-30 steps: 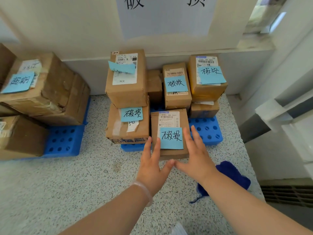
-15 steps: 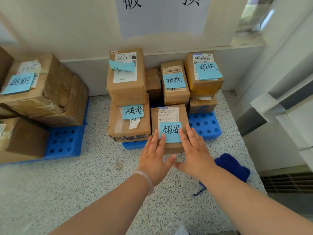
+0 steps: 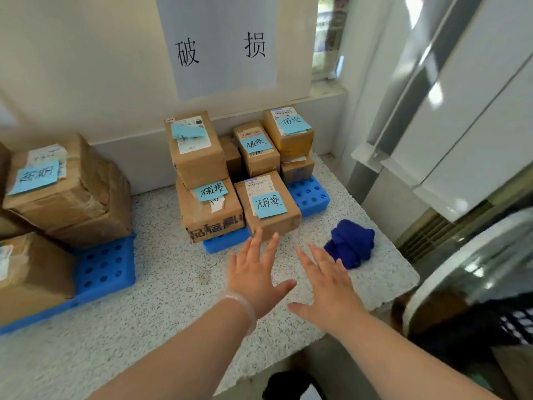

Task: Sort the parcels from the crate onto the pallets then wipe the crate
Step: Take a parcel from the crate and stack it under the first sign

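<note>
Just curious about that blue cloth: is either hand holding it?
No, the blue cloth lies on the counter; left hand and right hand are open, empty.

The front parcel point(image 3: 277, 223) is showing matt, creased brown cardboard under a pale blue paper note point(image 3: 268, 202), the pallet point(image 3: 317, 207) is looking like smooth blue plastic, the bench point(image 3: 173, 290) is showing a grainy speckled stone finish, and the dark blue cloth point(image 3: 350, 243) is looking soft and matt.
</note>
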`<state>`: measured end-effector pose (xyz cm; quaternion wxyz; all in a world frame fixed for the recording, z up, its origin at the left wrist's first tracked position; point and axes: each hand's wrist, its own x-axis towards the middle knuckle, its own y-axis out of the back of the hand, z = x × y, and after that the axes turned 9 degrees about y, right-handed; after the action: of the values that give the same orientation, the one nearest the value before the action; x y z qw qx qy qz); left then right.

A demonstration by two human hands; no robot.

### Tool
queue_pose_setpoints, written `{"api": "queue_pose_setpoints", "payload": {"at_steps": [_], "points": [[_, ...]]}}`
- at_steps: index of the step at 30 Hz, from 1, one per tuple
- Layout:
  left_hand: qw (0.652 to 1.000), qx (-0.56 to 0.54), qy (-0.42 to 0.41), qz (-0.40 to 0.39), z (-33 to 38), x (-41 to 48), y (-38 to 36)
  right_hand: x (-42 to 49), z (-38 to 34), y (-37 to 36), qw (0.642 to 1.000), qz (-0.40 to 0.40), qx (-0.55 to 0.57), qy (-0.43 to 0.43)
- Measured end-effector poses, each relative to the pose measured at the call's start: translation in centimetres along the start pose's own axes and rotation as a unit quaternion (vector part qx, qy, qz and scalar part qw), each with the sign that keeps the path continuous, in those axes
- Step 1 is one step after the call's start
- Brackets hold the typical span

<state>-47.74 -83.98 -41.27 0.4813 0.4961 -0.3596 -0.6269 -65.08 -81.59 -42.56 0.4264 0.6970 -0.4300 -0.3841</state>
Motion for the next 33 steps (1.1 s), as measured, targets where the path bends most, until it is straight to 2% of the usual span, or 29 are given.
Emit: {"api": "queue_pose_setpoints", "payload": {"at_steps": [8, 11, 16, 20, 27, 33], "points": [[0.989, 0.022, -0.149, 0.003, 3.2, -7.5, -0.4, -11.6, -2.5, -0.9, 0.990, 0.087, 0.001, -0.110], [0.980, 0.014, -0.198, 0.000, 6.1, -9.5, -0.5, -15.7, -1.9, 0.0, 0.979, 0.136, 0.001, -0.152], [0.958, 0.009, -0.288, -0.004, 11.7, -12.9, -2.3, -22.7, -0.2, 0.5, 0.961, 0.159, 0.013, -0.226], [0.936, 0.024, -0.350, -0.015, 16.8, -15.3, -4.2, -27.6, 2.6, 0.9, 0.932, 0.199, 0.051, -0.297], [0.917, 0.048, -0.392, -0.065, 26.9, -18.2, -9.4, -36.4, 9.8, 0.4, 0.882, 0.203, 0.110, -0.410], [0.924, 0.065, -0.355, -0.126, 34.4, -19.6, -13.9, -42.3, 17.9, 1.0, 0.857, 0.196, 0.147, -0.453]]}}
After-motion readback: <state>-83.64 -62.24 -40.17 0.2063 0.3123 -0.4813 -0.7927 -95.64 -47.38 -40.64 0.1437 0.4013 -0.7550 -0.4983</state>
